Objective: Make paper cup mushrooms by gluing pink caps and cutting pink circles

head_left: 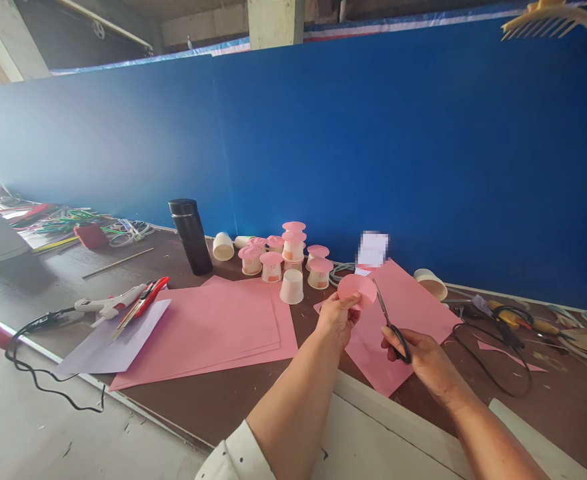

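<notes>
My left hand [340, 316] pinches a round piece of pink paper [357, 288] between thumb and fingers, held up above the table. In my right hand [418, 357] is a pair of scissors [392, 323] with dark handles, its blades pointing up beside the right edge of the paper circle. Below both hands lies a larger pink sheet [378, 360]. Beyond my left hand stand several paper cups with pink round tops [293, 248], some stacked, and one plain white cup [291, 287] turned upside down.
A black bottle [191, 237] stands at the back. To the left, a glue gun [108, 303] and a red utility knife [143, 303] lie on a lilac sheet [118, 353], near stacked pink sheets [213, 323]. Cables [498, 353] lie at right, before a blue partition [398, 133].
</notes>
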{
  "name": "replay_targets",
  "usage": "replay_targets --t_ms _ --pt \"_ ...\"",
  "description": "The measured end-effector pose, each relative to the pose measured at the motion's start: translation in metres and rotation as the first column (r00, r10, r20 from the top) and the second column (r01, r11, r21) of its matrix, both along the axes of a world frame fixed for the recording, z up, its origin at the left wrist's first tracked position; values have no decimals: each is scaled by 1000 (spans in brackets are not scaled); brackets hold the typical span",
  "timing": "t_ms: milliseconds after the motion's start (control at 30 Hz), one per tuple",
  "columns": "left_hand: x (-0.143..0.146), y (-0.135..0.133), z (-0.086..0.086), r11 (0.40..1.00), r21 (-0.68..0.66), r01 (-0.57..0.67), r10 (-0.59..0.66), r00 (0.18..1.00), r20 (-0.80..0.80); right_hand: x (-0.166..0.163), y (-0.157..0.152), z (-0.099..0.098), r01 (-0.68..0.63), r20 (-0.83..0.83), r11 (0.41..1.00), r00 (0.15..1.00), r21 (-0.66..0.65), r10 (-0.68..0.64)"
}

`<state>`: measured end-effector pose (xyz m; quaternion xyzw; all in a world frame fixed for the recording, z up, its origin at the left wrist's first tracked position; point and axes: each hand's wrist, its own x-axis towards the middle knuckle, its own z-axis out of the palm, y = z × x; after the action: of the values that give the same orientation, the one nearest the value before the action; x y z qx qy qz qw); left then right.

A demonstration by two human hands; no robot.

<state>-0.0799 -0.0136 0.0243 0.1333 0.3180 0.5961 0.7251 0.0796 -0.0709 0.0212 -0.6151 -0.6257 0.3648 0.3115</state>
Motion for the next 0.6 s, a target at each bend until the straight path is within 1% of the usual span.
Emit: replay_targets --t_ms 400,600 --pt "0 2 -3 1000 12 4 -4 1000 -7 1 0 0 -2 9 1000 1000 6 2" --pt "0 0 -1 1000 0 -2 2 1000 -18 0 -1 3 12 8 1000 1000 12 -12"
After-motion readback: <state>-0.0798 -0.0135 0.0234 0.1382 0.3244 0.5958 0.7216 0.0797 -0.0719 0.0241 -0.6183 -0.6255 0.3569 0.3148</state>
